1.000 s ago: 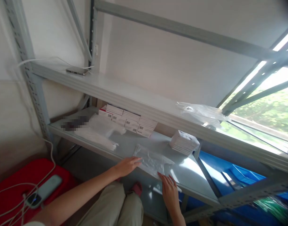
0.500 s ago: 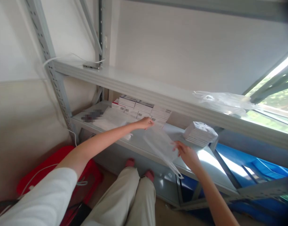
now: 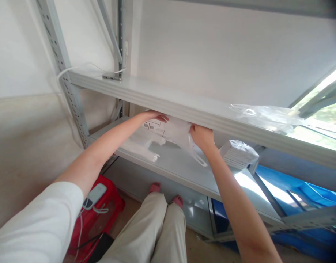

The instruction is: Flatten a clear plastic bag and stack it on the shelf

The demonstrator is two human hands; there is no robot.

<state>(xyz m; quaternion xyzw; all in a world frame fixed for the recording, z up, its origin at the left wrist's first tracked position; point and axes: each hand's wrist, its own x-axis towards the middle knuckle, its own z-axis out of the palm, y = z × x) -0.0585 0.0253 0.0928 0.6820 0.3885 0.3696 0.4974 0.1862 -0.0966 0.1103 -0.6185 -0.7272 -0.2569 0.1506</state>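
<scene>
On the lower shelf, a translucent white plastic bag [image 3: 180,130] hangs in front of a row of stacked white boxes [image 3: 154,126] with small printed labels. My right hand [image 3: 203,138] is closed on the bag's right side, and a looped handle dangles below it. At the boxes' top left, just under the upper shelf's edge, my left hand [image 3: 156,115] reaches in with fingers stretched out, close to the bag's left edge. Whether those fingertips touch the bag or a box I cannot tell. More white plastic bags [image 3: 142,143] lie flat below my left forearm.
A plastic-wrapped stack of white boxes [image 3: 239,155] stands right on the lower shelf [image 3: 181,166]. The upper shelf [image 3: 168,100] overhangs my hands, bearing clear plastic bags [image 3: 269,117] and a small dark device [image 3: 111,76]. A red stool [image 3: 110,199] with cables is down left.
Both hands have moved up and farther back toward the stacked boxes. The plastic bag has gone with them, and my right hand, loosely open before, has closed on it. My left hand's pinch has opened.
</scene>
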